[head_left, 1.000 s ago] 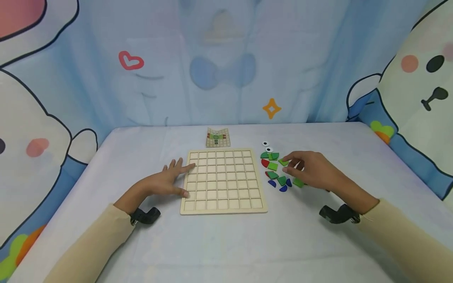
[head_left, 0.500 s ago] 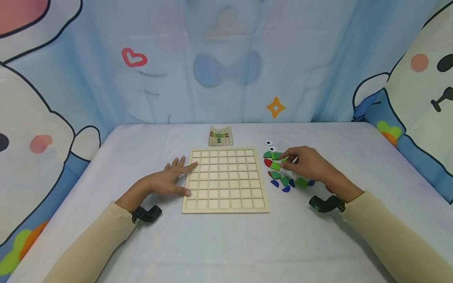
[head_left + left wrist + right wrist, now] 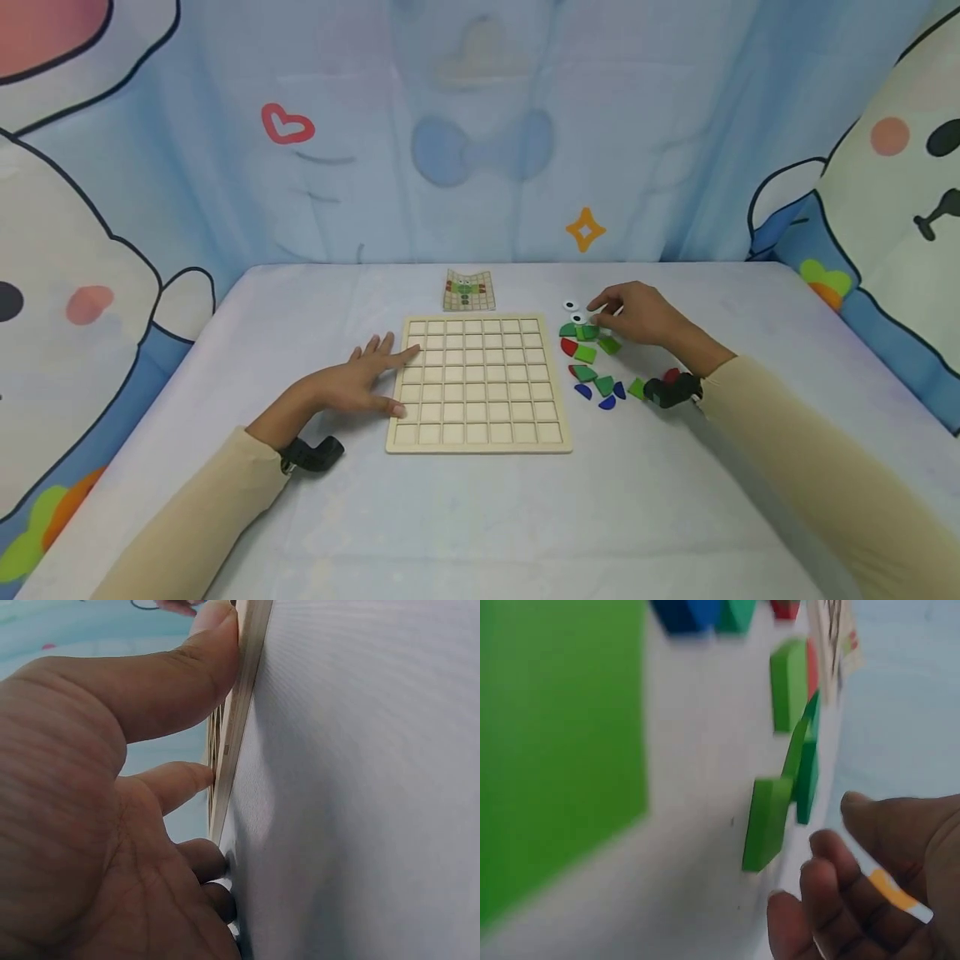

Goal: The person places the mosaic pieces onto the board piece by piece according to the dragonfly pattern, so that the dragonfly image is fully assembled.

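The left hand [image 3: 352,383] is spread, its thumb and index finger resting on the left side of the grid board [image 3: 480,383], which lies flat on the tabletop [image 3: 480,517]. The right hand [image 3: 637,315] is bent, thumb and index finger apart, beside the lower eye disc [image 3: 578,318]; contact cannot be determined. The wrist device [image 3: 671,389] partly covers a red piece [image 3: 672,375]. In the right wrist view, a green piece [image 3: 555,750] is blurred and cut off.
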`<state>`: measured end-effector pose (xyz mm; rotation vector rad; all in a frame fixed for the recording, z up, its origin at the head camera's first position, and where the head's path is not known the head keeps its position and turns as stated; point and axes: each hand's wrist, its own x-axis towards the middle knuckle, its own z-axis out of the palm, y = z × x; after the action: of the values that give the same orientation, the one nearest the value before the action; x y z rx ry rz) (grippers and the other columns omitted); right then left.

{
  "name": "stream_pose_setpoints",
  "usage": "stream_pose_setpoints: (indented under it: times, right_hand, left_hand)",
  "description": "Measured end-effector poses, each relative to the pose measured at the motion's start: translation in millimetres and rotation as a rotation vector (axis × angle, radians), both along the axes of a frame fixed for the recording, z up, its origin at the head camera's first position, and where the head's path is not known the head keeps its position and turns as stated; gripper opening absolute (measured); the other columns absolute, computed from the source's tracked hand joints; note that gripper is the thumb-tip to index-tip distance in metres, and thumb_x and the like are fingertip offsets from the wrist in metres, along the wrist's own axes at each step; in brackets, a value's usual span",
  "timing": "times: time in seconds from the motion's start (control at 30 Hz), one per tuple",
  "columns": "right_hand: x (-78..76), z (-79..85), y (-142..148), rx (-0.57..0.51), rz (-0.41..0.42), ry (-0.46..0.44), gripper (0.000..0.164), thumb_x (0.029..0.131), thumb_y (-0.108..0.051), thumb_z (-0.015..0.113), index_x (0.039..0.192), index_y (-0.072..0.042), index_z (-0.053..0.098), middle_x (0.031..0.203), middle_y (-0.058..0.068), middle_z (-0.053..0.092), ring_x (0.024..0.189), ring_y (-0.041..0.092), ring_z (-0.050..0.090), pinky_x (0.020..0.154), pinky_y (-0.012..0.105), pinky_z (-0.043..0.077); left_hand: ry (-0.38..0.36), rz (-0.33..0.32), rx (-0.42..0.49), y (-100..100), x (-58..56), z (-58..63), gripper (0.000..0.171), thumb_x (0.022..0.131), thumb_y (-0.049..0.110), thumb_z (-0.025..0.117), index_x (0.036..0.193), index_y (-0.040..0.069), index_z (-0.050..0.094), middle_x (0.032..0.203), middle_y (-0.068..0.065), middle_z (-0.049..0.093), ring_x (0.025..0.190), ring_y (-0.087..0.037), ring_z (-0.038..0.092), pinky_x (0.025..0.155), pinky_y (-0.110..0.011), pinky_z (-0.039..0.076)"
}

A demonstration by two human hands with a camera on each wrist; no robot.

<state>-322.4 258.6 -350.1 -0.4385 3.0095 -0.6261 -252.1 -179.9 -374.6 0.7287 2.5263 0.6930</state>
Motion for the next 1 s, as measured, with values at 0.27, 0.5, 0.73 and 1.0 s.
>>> stream_pose_setpoints:
  times: [0.27, 0.5, 0.73, 1.0]
  right_hand:
    - [-24.7, -8.4, 1.3, -0.027, 0.029, -0.116, 0.027, 0.092, -0.022, 0.068, 0.115, -0.008, 0.073, 0.100, 0.012, 0.069, 0.088, 0.024, 0.061, 0.066, 0.028, 0.048]
    - [-30.9, -7.5, -5.4, -0.022, 0.011, -0.161, 0.032, 0.088, -0.028, 0.074, 0.115, -0.010, 0.073, 0.101, 0.012, 0.071, 0.090, 0.025, 0.058, 0.070, 0.029, 0.046]
    - [-34.7, -9.8, -11.0, -0.004, 0.010, -0.181, 0.036, 0.087, -0.029, 0.075, 0.117, -0.009, 0.071, 0.100, 0.012, 0.071, 0.088, 0.023, 0.059, 0.070, 0.029, 0.047]
    - [-35.9, -8.0, -12.8, 0.014, 0.006, -0.205, 0.037, 0.087, -0.030, 0.075, 0.115, -0.007, 0.068, 0.096, 0.011, 0.065, 0.085, 0.024, 0.055, 0.069, 0.029, 0.046]
  left_hand:
    - [0.006, -0.021, -0.009, 0.5, 0.2, -2.6, 0.093, 0.090, 0.040, 0.070, 0.160, 0.017, 0.013, 0.162, -0.025, -0.013, 0.150, -0.042, -0.018, 0.120, -0.062, -0.009]
    - [0.012, -0.014, -0.026, -0.7, -0.5, 0.5, 0.093, 0.090, 0.040, 0.069, 0.160, 0.016, 0.012, 0.162, -0.025, -0.013, 0.150, -0.042, -0.018, 0.120, -0.062, -0.009]
    - [-0.008, -0.006, -0.005, -6.4, -0.3, -2.2, 0.095, 0.090, 0.041, 0.069, 0.160, 0.017, 0.010, 0.162, -0.024, -0.015, 0.149, -0.042, -0.020, 0.119, -0.062, -0.011]
    - [-0.004, 0.020, 0.014, -5.3, -1.7, -6.1, 0.096, 0.089, 0.046, 0.070, 0.160, 0.022, 0.010, 0.164, -0.017, -0.015, 0.151, -0.035, -0.021, 0.121, -0.057, -0.013]
